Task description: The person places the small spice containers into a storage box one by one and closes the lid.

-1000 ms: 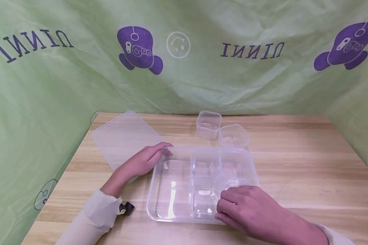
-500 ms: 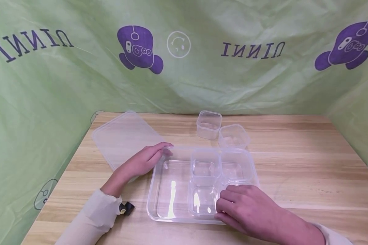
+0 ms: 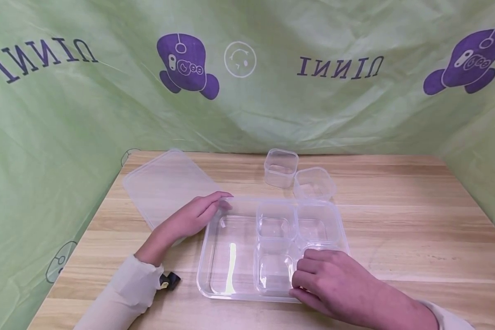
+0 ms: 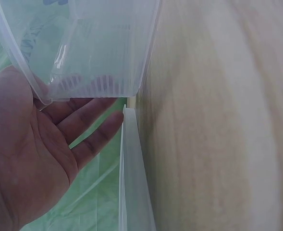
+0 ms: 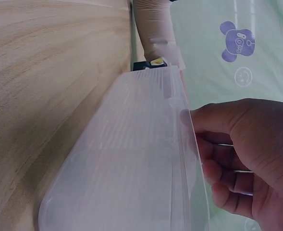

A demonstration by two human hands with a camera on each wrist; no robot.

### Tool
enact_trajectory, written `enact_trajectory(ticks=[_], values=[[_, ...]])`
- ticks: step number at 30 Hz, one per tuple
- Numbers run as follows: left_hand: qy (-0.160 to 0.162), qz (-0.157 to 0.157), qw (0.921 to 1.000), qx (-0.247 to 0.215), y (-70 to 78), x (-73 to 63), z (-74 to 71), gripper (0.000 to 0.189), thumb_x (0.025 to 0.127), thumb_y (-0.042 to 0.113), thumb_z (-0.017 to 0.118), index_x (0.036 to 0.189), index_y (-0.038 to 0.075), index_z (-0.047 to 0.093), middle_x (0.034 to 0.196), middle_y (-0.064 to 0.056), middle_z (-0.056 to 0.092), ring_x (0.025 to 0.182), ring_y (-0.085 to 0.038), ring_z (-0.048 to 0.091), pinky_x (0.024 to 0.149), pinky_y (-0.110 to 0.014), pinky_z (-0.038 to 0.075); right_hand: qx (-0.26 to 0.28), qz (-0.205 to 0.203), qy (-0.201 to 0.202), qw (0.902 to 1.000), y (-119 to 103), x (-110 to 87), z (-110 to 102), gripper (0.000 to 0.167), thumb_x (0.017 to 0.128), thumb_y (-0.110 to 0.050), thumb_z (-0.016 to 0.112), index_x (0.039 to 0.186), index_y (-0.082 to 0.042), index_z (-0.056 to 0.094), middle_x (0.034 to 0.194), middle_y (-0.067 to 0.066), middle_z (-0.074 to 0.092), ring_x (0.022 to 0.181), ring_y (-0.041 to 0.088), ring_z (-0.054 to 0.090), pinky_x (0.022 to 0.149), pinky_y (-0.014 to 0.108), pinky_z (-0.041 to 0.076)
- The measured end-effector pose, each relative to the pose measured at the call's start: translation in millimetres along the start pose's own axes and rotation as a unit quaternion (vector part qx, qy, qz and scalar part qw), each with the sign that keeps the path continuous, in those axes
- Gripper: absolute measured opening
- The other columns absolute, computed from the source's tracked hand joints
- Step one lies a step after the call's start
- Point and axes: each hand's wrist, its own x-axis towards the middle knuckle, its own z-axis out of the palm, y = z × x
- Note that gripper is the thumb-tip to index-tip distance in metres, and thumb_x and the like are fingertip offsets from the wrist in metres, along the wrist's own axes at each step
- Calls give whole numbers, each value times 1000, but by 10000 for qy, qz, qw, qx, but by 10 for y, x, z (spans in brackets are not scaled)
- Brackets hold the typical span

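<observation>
A large clear plastic food container (image 3: 227,293) sits on the table, with small square clear boxes in its right half. My left hand (image 3: 195,214) holds its far left corner; in the left wrist view the thumb laps the rim and the fingers (image 4: 91,120) lie along the outside. My right hand (image 3: 334,284) is over the front right part. Its curled fingers and thumb pinch the edge of a small clear box (image 3: 274,272) at the front. In the right wrist view the fingers (image 5: 215,168) bend above the container's rim. The knuckles hide the front right corner.
Two more small clear boxes stand behind the container: one box (image 3: 281,176) farther back, another box (image 3: 313,183) close to its far wall. A flat translucent lid (image 3: 169,178) lies at the back left. A black object (image 3: 172,280) shows by the left cuff. Green fabric (image 3: 247,119) encloses the table.
Glints on the front small box beside my right hand have shifted slightly. Both hands and the large container stay where they were.
</observation>
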Motion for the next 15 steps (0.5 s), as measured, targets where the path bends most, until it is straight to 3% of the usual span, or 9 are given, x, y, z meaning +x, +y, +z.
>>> enact_trajectory(ticks=[15], values=[[20,20,10000,52,-3,8,1,41,109,8,30,142,10,56,120,-6,72,123,-23,61,111,-46,42,-78,-6,-101,9999,0,-11,-3,47,112,-28,31,72,-22,56,67,-15,40,62,4,36,57,14,37]])
